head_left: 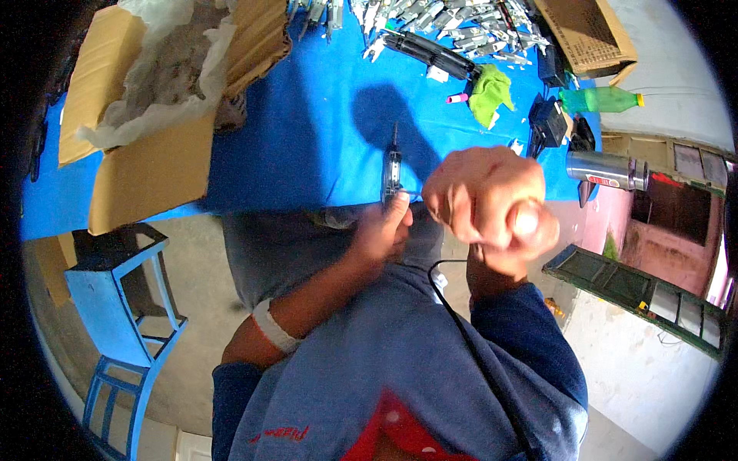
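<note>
Your left hand (388,230) is closed around the lower end of a slim dark gadget (393,165), thumb laid along it. You have the gadget over the near edge of the blue-covered surface (338,169), about midway along, its pointed tip toward the far edge and a pale inner part showing along its body. Your right hand (492,200), a little blurred, is curled into a fist just right of it, also above the near edge; whether those fingers have hold of anything, you cannot tell from here. A black cable (480,357) runs down your front from beside the right wrist. By the surface's left end sits an open cardboard box (154,165) with plastic lining. Grey-and-white parts (469,31) are heaped along the far edge, with a long black piece (427,52) just in front, its right end by a green cloth (492,92). Near the right edge are a black adapter (547,123), a green bottle (603,101) and, closer to you, a metal flask (603,167).
</note>
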Available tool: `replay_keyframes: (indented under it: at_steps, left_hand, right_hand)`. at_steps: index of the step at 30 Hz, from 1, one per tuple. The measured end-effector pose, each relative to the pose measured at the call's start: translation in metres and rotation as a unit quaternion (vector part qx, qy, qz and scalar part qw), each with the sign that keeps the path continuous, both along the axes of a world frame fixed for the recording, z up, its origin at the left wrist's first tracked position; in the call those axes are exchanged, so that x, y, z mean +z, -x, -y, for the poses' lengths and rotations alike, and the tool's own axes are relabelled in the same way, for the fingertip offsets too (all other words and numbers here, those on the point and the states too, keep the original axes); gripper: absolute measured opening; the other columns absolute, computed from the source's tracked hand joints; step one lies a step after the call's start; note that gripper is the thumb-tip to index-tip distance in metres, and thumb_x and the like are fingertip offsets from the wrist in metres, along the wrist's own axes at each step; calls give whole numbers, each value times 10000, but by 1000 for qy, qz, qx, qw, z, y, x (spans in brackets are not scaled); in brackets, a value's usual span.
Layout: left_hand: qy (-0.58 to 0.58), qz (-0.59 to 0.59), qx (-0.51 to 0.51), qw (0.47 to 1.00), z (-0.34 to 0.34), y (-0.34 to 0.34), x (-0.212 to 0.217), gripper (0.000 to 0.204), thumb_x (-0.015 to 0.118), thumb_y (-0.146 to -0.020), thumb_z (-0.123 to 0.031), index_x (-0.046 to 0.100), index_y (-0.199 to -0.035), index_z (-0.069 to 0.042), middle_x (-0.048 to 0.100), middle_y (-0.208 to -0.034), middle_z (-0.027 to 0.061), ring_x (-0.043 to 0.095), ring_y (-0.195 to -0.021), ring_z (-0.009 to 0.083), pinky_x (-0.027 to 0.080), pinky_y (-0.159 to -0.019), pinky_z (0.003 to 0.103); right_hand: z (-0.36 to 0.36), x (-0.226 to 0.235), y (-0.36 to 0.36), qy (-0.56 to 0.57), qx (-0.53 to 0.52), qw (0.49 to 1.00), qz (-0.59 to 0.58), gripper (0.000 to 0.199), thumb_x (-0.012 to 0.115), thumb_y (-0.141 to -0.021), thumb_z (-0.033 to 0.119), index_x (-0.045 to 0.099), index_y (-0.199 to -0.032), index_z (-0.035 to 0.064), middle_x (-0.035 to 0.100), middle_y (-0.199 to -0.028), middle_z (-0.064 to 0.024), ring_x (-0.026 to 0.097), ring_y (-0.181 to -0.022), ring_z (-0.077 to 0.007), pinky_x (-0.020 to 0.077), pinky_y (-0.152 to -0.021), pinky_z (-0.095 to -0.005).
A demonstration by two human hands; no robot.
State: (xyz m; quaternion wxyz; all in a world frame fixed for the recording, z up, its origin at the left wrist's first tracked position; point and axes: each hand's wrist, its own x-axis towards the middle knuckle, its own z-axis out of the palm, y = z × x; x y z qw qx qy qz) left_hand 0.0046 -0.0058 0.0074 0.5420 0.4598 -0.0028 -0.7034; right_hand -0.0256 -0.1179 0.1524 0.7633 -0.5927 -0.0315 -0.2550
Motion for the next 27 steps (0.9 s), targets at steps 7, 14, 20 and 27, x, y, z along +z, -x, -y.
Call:
replay_keyframes:
  at_steps: [7,14,20,27]
  left_hand:
    - [52,-5,13,999,2,-4,-3,449,512,-869,-501,497,-759,-66,381,-543,-40,321,-414,61,236,-372,228]
    - [38,-35,-14,999,2,-9,4,405,475,-903,-459,471,-752,-83,365,-533,-30,298,-406,59,209,-367,224]
    - [7,-19,-54,998,2,-11,4,446,469,-896,-483,494,-718,-75,388,-516,-21,323,-391,82,239,-360,249]
    - [11,47,-55,997,-1,-8,2,472,469,-884,-508,505,-712,-70,439,-530,-5,391,-408,103,300,-387,274]
  right_hand:
    - [-30,-8,9,23,-178,982,-52,485,495,-843,492,461,-643,51,486,-562,-87,459,-503,-215,373,-496,-353]
    - [-48,1,11,20,-382,920,-89,339,396,-920,349,414,-718,77,439,-771,-98,453,-725,-214,383,-734,-384]
    - [-50,-8,5,47,-362,931,30,490,320,-943,432,321,-549,139,344,-483,-4,315,-444,-138,269,-448,-301]
    - [-9,-4,3,43,-107,993,-13,556,458,-889,387,330,-410,135,424,-414,-30,362,-321,-162,261,-340,-297]
